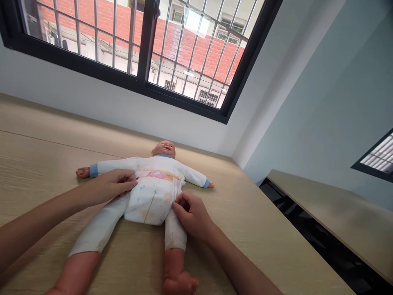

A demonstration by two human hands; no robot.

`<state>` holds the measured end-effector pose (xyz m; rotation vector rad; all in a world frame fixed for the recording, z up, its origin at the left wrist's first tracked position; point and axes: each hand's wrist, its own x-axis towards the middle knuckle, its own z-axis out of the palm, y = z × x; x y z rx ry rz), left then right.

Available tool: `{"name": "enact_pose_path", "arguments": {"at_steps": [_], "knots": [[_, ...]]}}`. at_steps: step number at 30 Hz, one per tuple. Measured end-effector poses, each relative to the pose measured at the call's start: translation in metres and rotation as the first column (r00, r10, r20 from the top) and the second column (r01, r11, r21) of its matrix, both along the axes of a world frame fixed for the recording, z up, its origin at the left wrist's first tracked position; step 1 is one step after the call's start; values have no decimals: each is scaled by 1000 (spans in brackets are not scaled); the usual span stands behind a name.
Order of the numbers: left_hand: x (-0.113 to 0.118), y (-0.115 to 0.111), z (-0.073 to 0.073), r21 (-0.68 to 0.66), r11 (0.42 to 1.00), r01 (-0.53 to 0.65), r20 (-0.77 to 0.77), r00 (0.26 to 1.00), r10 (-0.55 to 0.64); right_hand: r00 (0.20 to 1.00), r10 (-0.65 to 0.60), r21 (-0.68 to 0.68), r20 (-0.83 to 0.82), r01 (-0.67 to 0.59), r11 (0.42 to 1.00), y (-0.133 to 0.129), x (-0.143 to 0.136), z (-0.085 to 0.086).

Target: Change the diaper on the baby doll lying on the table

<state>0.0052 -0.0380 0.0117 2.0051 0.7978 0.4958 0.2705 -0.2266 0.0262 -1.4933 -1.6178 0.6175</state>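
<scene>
A baby doll (pixel 167 148) in white clothes with blue cuffs lies on its back, arms spread, head toward the window. Around its hips, over the clothes, is a white diaper (pixel 150 200) with a colourful band across the waist and a yellowish line down the front. My left hand (pixel 118 184) pinches the diaper's edge at the hip on the left of the view; its fingertips are partly hidden. My right hand (pixel 192 211) has thumb and fingers closed on the diaper's edge at the other hip, by the top of the leg.
The doll lies on a light wooden table (pixel 239 229) that meets the wall below a barred window (pixel 143 49) with a dark frame. At the right stands another wooden table (pixel 334 205) with a dark underside, beyond a gap.
</scene>
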Motion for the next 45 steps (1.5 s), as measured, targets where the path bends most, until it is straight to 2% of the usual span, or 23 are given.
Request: {"name": "enact_pose_path", "arguments": {"at_steps": [4, 11, 14, 20, 25, 32, 36, 38, 41, 45], "knots": [[0, -4, 4, 60, 998, -9, -36, 999, 11, 999, 6, 11, 34, -6, 1000, 0, 0, 1], [1, -22, 9, 307, 948, -82, -96, 989, 116, 993, 29, 33, 112, -33, 999, -1, 2, 3], [0, -24, 9, 306, 948, -84, -108, 987, 122, 991, 42, 35, 128, -46, 998, -2, 3, 3], [-1, -15, 7, 267, 962, -53, -107, 991, 84, 990, 56, 27, 131, -60, 998, -3, 4, 4], [1, -15, 6, 298, 952, -67, -85, 992, 97, 990, 65, 29, 121, -69, 997, -3, 4, 6], [8, -21, 3, 341, 925, -169, -5, 983, 182, 993, 44, 67, 111, -52, 996, -3, 2, 2], [11, -31, 8, 405, 850, -337, 86, 939, 332, 991, -89, 157, 105, 72, 985, 0, 1, -3], [12, -38, 12, 420, 828, -372, 145, 928, 343, 984, -158, 219, 87, 136, 966, 2, 2, -5], [15, -46, 13, 458, 845, -275, 159, 961, 226, 984, -146, 280, 101, 113, 953, 5, 6, -7], [19, -47, 3, 433, 896, -98, 22, 995, 98, 982, 22, 158, 189, -52, 986, 8, 8, -11]]}}
